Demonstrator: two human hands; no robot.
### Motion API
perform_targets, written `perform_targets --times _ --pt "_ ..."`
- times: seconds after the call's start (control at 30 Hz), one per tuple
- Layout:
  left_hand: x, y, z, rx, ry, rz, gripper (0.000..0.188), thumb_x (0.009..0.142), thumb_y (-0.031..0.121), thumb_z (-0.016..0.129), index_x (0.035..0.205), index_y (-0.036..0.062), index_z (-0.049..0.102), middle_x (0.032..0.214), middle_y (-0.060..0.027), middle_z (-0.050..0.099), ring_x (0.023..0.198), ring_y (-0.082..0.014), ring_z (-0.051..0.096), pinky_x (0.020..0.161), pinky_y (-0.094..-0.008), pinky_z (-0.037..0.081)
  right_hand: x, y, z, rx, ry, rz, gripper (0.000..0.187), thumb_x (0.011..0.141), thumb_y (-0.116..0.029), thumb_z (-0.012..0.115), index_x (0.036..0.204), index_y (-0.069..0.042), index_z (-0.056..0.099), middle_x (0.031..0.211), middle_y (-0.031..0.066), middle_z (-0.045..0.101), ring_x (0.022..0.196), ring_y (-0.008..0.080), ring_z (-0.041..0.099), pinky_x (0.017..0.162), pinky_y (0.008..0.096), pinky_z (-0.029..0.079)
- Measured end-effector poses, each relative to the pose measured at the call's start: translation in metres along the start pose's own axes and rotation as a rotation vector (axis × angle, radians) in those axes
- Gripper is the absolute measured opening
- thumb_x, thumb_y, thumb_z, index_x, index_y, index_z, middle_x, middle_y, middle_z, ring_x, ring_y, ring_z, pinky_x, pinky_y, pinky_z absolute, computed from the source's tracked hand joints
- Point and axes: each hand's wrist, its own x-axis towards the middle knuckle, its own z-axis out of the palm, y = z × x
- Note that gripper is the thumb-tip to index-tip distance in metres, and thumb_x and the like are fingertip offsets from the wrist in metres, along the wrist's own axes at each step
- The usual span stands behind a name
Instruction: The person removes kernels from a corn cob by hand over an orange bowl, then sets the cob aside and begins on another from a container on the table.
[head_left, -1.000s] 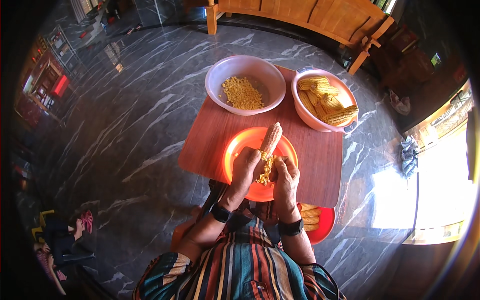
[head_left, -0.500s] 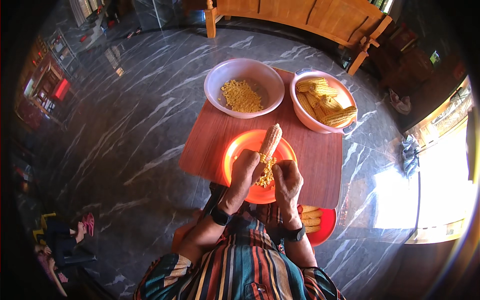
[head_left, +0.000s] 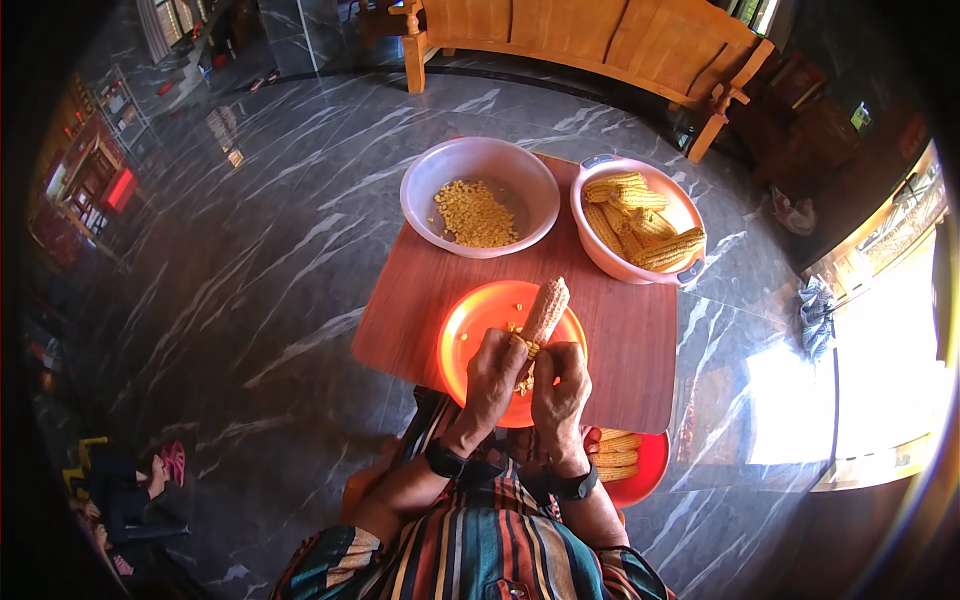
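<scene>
A partly stripped corn cob tilts up over an orange plastic basin. Its upper part is bare, and a band of yellow kernels remains lower down. My left hand is wrapped round the lower part of the cob. Against the cob's right side, my right hand is closed, fingers curled and thumb pressed at the kernels; its fingertips are partly hidden. Loose kernels lie in the basin beneath my hands, partly covered by them.
On the brown table stand a pale basin of loose kernels and a pink basin of corn ears. A red basin with more ears sits below the table's right edge. A wooden bench stands beyond; another person's foot shows at left.
My right hand has moved in against the cob, closing the gap between my hands. The table and basins appear slightly lower in the view.
</scene>
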Motion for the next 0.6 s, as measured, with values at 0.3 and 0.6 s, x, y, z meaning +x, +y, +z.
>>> perform_targets --times 0.3,0.6 --pt "0.002 -0.003 0.000 -0.016 0.018 -0.001 0.017 0.093 0.020 0.049 0.089 0.0036 0.047 0.072 0.0011 0.049 0.060 -0.0044 0.044 0.051 -0.0213 0.038 0.004 0.008 0.002 0.707 -0.074 0.536 0.016 0.090 -0.018 0.048 0.080 -0.006 0.052 0.062 -0.0031 0.046 0.052 0.0044 0.039 0.047 0.0207 0.031" --pt "0.007 -0.001 -0.009 -0.218 0.065 -0.203 0.018 0.095 0.023 0.043 0.089 0.0063 0.049 0.074 0.0020 0.048 0.060 -0.0036 0.044 0.051 -0.0197 0.038 0.005 0.036 -0.007 0.511 -0.059 0.495 0.017 0.090 -0.015 0.052 0.079 -0.002 0.055 0.063 -0.0025 0.048 0.052 0.0034 0.041 0.047 0.0180 0.034"
